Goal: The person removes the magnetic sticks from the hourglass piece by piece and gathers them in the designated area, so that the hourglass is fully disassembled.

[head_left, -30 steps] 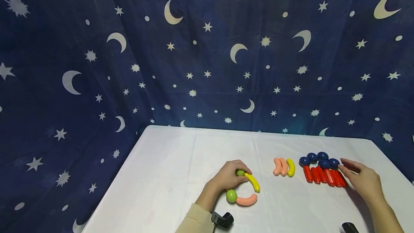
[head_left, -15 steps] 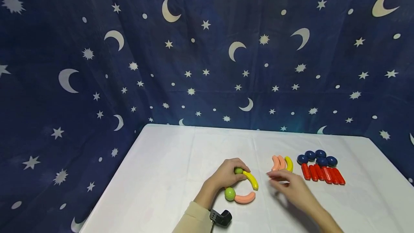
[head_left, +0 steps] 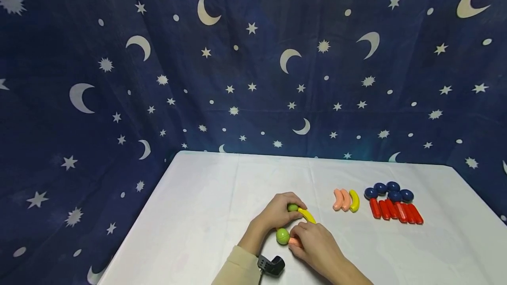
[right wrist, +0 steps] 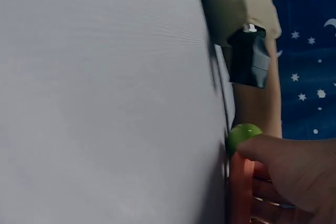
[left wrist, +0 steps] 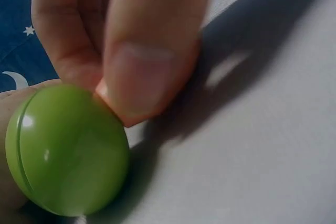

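Observation:
My left hand [head_left: 278, 211] is curled round a green ball [head_left: 292, 207] and the near end of a curved yellow stick [head_left: 307, 215]. My right hand [head_left: 317, 246] pinches a curved pink stick [head_left: 295, 242], mostly hidden by its fingers. A second green ball [head_left: 282, 236] adjoins the pink stick's left end; it is large in the left wrist view [left wrist: 73, 156], beside the right hand's thumb. The right wrist view shows the pink stick [right wrist: 241, 187] running from that ball [right wrist: 244, 135] along the right thumb. A bit of another piece peeks out under the left hand.
On the white table [head_left: 214, 179], two curved pink sticks [head_left: 341, 200] and a curved yellow stick [head_left: 354, 200] lie to the right. Farther right are several dark blue balls [head_left: 394, 196] behind a row of red sticks [head_left: 401, 212]. A starry blue cloth [head_left: 253, 69] hangs behind.
My right hand has moved left and nearer from the blue balls and red sticks, and now pinches the front pink stick. My left hand has kept its hold.

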`<act>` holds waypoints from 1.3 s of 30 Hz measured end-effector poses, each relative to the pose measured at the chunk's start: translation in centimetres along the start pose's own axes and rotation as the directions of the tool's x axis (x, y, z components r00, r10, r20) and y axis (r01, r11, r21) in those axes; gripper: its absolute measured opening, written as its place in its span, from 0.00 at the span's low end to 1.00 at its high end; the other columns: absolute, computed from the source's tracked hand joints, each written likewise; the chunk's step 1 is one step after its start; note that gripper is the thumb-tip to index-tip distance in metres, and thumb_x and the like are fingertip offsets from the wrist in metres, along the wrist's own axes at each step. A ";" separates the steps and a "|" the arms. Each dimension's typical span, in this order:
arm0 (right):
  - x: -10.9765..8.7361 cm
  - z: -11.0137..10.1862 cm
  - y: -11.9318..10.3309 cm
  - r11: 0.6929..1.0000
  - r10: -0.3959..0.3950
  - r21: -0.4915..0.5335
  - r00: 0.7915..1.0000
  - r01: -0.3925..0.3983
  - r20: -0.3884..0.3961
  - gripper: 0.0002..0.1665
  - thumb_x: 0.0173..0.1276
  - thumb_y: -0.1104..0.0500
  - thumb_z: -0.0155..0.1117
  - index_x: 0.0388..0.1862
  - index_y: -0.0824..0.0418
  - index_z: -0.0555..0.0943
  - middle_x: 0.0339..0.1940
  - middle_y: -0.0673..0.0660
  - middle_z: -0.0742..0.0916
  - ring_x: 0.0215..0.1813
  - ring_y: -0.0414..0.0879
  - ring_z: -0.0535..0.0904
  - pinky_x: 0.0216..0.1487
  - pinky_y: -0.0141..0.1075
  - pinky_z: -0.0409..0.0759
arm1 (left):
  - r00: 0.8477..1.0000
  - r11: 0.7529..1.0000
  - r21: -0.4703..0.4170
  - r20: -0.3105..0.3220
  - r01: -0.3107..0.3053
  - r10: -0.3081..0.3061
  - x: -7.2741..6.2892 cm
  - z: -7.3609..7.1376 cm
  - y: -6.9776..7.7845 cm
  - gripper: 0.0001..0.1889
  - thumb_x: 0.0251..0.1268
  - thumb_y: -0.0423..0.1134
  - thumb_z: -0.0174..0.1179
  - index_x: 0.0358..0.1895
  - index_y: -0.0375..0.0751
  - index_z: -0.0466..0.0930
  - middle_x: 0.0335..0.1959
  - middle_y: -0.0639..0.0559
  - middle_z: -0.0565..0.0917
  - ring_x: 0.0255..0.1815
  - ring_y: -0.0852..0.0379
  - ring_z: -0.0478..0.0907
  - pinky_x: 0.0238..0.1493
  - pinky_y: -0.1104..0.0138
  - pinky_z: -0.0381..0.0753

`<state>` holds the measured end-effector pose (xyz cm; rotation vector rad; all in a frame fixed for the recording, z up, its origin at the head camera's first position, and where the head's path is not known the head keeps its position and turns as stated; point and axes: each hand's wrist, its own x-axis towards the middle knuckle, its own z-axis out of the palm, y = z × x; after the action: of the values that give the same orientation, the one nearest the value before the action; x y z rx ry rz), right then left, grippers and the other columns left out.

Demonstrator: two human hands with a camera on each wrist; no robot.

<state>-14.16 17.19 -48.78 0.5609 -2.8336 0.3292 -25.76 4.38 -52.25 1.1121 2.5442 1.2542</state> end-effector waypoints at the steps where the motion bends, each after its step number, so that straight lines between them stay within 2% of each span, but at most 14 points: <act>1: 0.0 0.2 0.1 1.000 -0.006 0.002 1.000 0.006 -0.012 0.11 0.51 0.47 0.73 0.28 0.49 0.81 0.23 0.38 0.77 0.25 0.32 0.67 0.29 0.31 0.65 | 1.000 1.000 0.001 -0.002 0.000 0.000 0.0 0.0 0.0 0.09 0.57 0.37 0.66 0.42 0.51 0.86 0.40 0.65 0.83 0.44 0.73 0.76 0.52 0.76 0.74; 4: -0.1 0.8 0.4 0.999 -0.031 0.006 0.997 0.031 -0.076 0.09 0.49 0.49 0.72 0.25 0.47 0.80 0.20 0.36 0.73 0.23 0.30 0.61 0.29 0.28 0.58 | 1.000 1.000 0.004 -0.004 0.001 -0.001 0.1 0.0 0.1 0.09 0.57 0.37 0.66 0.42 0.51 0.86 0.40 0.65 0.83 0.44 0.73 0.76 0.53 0.75 0.74; 8: 0.0 1.7 0.8 0.997 -0.076 0.015 0.980 0.080 -0.184 0.11 0.42 0.54 0.72 0.20 0.46 0.76 0.17 0.35 0.67 0.22 0.29 0.58 0.28 0.27 0.54 | 1.000 1.000 -0.001 -0.001 0.003 -0.003 0.2 0.1 -0.1 0.09 0.57 0.37 0.66 0.41 0.51 0.86 0.40 0.65 0.83 0.44 0.73 0.76 0.53 0.75 0.74; 11: 0.0 1.9 0.9 0.995 -0.093 0.026 0.973 0.100 -0.210 0.11 0.40 0.55 0.71 0.19 0.46 0.75 0.16 0.35 0.66 0.21 0.29 0.57 0.27 0.27 0.54 | 1.000 1.000 -0.006 -0.003 0.001 -0.001 0.2 0.1 -0.2 0.09 0.56 0.37 0.67 0.41 0.51 0.86 0.40 0.65 0.83 0.43 0.73 0.76 0.52 0.76 0.74; 16: -0.2 1.4 0.8 0.995 -0.025 0.088 0.991 0.037 -0.132 0.10 0.45 0.55 0.70 0.20 0.46 0.75 0.16 0.35 0.67 0.21 0.29 0.58 0.26 0.26 0.57 | 1.000 1.000 -0.010 -0.005 -0.010 0.010 0.2 0.0 -0.3 0.09 0.56 0.37 0.67 0.41 0.51 0.86 0.40 0.64 0.83 0.43 0.73 0.76 0.52 0.76 0.74; 21: -0.6 0.1 0.8 0.976 0.115 0.191 0.993 -0.106 -0.040 0.04 0.55 0.55 0.68 0.28 0.48 0.80 0.20 0.36 0.73 0.23 0.30 0.63 0.25 0.26 0.62 | 1.000 1.000 -0.018 -0.008 -0.008 0.008 0.2 0.1 -0.4 0.09 0.56 0.36 0.67 0.41 0.51 0.86 0.39 0.64 0.83 0.43 0.72 0.76 0.52 0.75 0.74; 22: -0.6 -0.3 1.1 0.965 0.154 0.219 0.988 -0.147 -0.014 0.03 0.58 0.55 0.68 0.31 0.49 0.82 0.21 0.37 0.74 0.23 0.30 0.64 0.25 0.26 0.64 | 1.000 1.000 -0.019 -0.010 -0.008 0.008 0.2 0.1 -0.3 0.09 0.56 0.36 0.67 0.41 0.51 0.86 0.39 0.63 0.83 0.43 0.72 0.76 0.52 0.75 0.74; 24: -0.6 -1.0 1.8 0.924 0.257 0.276 0.965 -0.263 0.059 0.09 0.60 0.55 0.67 0.40 0.51 0.83 0.22 0.39 0.77 0.24 0.32 0.66 0.26 0.27 0.66 | 1.000 1.000 -0.021 -0.008 -0.003 0.003 0.2 0.2 -0.3 0.09 0.56 0.37 0.67 0.41 0.51 0.86 0.39 0.63 0.83 0.43 0.72 0.76 0.52 0.75 0.74; 28: -0.9 -2.5 5.1 0.811 0.437 0.345 0.881 -0.473 0.182 0.23 0.64 0.54 0.64 0.58 0.57 0.78 0.25 0.45 0.79 0.26 0.37 0.70 0.25 0.27 0.69 | 1.000 1.000 -0.024 0.007 0.014 -0.014 0.3 0.3 -0.2 0.09 0.56 0.38 0.67 0.41 0.52 0.86 0.39 0.65 0.83 0.44 0.72 0.76 0.53 0.74 0.73; 32: -1.6 -3.3 9.3 0.726 0.526 0.377 0.817 -0.576 0.235 0.28 0.66 0.51 0.62 0.63 0.61 0.74 0.33 0.52 0.84 0.31 0.42 0.74 0.28 0.30 0.73 | 1.000 0.999 -0.020 0.012 0.026 -0.026 0.3 0.3 -0.1 0.10 0.56 0.38 0.67 0.41 0.53 0.86 0.40 0.65 0.83 0.45 0.72 0.75 0.54 0.74 0.73; 34: -1.9 -3.8 11.3 0.684 0.552 0.405 0.793 -0.607 0.257 0.30 0.68 0.48 0.60 0.64 0.63 0.72 0.38 0.56 0.86 0.34 0.43 0.76 0.31 0.32 0.74 | 1.000 1.000 -0.019 0.007 0.016 -0.016 0.3 0.2 -0.1 0.10 0.56 0.37 0.67 0.41 0.52 0.86 0.40 0.65 0.83 0.44 0.71 0.76 0.54 0.74 0.73; 36: -2.4 -4.4 13.2 0.645 0.576 0.430 0.772 -0.632 0.271 0.33 0.69 0.46 0.58 0.65 0.66 0.70 0.41 0.59 0.87 0.36 0.43 0.78 0.33 0.32 0.76 | 1.000 1.000 -0.022 0.003 0.014 -0.014 0.2 0.2 0.0 0.10 0.56 0.37 0.67 0.41 0.52 0.86 0.40 0.64 0.83 0.44 0.71 0.76 0.53 0.74 0.73; 39: -3.5 -5.6 15.6 0.597 0.591 0.479 0.756 -0.644 0.280 0.37 0.72 0.46 0.53 0.67 0.72 0.64 0.45 0.65 0.86 0.36 0.39 0.81 0.34 0.31 0.80 | 1.000 1.000 -0.025 0.003 0.005 -0.005 0.2 0.2 0.0 0.10 0.56 0.37 0.67 0.41 0.52 0.86 0.40 0.63 0.83 0.44 0.70 0.76 0.53 0.74 0.73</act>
<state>-16.14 33.94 -47.10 -0.4024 -2.9002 1.3139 -25.86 4.64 -52.32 1.1010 2.5200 1.2786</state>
